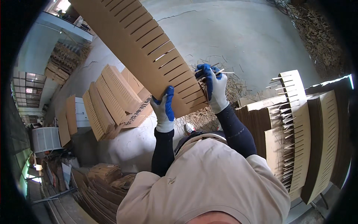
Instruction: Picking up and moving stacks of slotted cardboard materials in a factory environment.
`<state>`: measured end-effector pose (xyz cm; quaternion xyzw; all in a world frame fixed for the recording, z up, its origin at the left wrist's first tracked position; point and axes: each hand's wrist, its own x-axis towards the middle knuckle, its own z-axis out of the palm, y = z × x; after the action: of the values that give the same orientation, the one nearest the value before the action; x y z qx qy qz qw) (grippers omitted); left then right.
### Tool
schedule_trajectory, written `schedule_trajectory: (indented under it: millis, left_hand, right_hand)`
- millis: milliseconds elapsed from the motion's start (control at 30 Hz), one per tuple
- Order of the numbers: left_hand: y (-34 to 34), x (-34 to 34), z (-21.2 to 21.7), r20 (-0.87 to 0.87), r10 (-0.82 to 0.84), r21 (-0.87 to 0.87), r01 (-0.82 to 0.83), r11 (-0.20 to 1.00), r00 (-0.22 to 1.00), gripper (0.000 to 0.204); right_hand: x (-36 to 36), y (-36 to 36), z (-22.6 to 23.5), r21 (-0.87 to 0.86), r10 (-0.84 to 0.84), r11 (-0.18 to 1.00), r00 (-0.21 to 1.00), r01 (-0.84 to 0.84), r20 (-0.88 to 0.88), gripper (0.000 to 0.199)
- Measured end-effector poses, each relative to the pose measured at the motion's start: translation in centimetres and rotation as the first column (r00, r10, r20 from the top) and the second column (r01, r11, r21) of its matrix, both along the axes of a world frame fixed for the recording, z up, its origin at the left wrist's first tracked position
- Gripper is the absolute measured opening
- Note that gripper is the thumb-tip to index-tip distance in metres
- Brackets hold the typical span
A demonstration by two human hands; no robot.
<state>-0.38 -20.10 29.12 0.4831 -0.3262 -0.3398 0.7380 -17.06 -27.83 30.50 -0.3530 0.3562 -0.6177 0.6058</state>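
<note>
A long slotted cardboard sheet [143, 63] stretches from in front of me to the upper left, with a row of narrow cuts along its right side. My left hand [164, 109], in a blue and white work glove, grips the sheet near its close end, thumb on top. At the sheet's right edge my right hand [214, 87], gloved alike, has its fingers closed round thin cardboard strips [226, 72], whose pale ends poke out. Part of the right hand's grip is hidden behind the fingers. Loose cardboard strips [236, 87] lie heaped on the floor beyond and below it.
Stacked slotted sheets [322, 138] stand at the right, some with strips [286, 149] sticking out. Slotted cardboard [112, 95] fills an open carton [136, 118] on the left. Flattened cardboard [97, 194] lies lower left. More scrap [317, 37] is heaped far right.
</note>
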Motion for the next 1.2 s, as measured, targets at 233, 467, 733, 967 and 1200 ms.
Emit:
schedule_trajectory:
  millis: [233, 467, 733, 967, 1200]
  left_hand:
    - [0.3, 0.4, 1.1, -0.033, 0.006, 0.060, -0.004, 0.998, 0.999, 0.030]
    - [0.0, -0.7, 2.0, 0.057, 0.154, 0.114, -0.160, 0.981, 0.986, 0.029]
    - [-0.1, -0.1, 0.6, -0.010, -0.020, 0.024, 0.020, 1.000, 1.000, 0.029]
    - [0.5, -0.1, 0.7, 0.044, -0.001, 0.008, 0.001, 1.000, 0.999, 0.029]
    - [0.7, -0.8, 1.1, 0.042, 0.002, -0.006, -0.002, 1.000, 0.999, 0.026]
  right_hand:
    - [-4.6, -3.0, -3.3, 0.081, -0.276, 0.961, 0.928, 0.264, 0.249, 0.028]
    - [-4.7, -0.4, -2.3, -0.048, 0.323, 0.941, 0.932, -0.335, -0.166, 0.049]
    - [-0.4, 2.3, -2.3, -0.106, 0.095, 0.983, 0.918, -0.146, -0.384, 0.026]
    - [-0.9, 1.4, 0.6, -0.050, 0.213, 0.973, 0.962, -0.224, -0.170, 0.028]
    - [0.1, 2.1, -1.8, -0.134, 0.085, 0.983, 0.960, -0.125, -0.266, 0.032]
